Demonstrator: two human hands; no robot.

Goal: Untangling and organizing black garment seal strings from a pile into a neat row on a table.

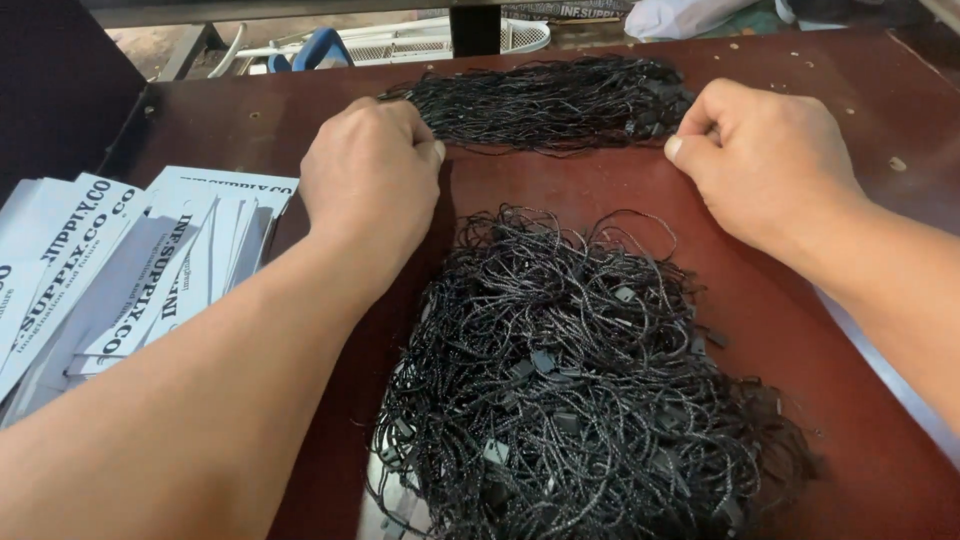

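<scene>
A long straightened bundle of black cords [550, 100] lies across the far part of the dark red table [820, 90]. My left hand [372, 175] is closed on the bundle's left end. My right hand [765, 160] pinches its right end, where small black plastic tabs sit. Nearer to me lies a big tangled heap of the same black looped cords [570, 380] with small black clips mixed in. Neither hand touches the heap.
A fanned stack of white and grey printed paper tags [120, 270] lies at the left on the table. Beyond the table's far edge are a white wire rack [420, 40], a blue handle [320, 45] and a white bag [680, 15].
</scene>
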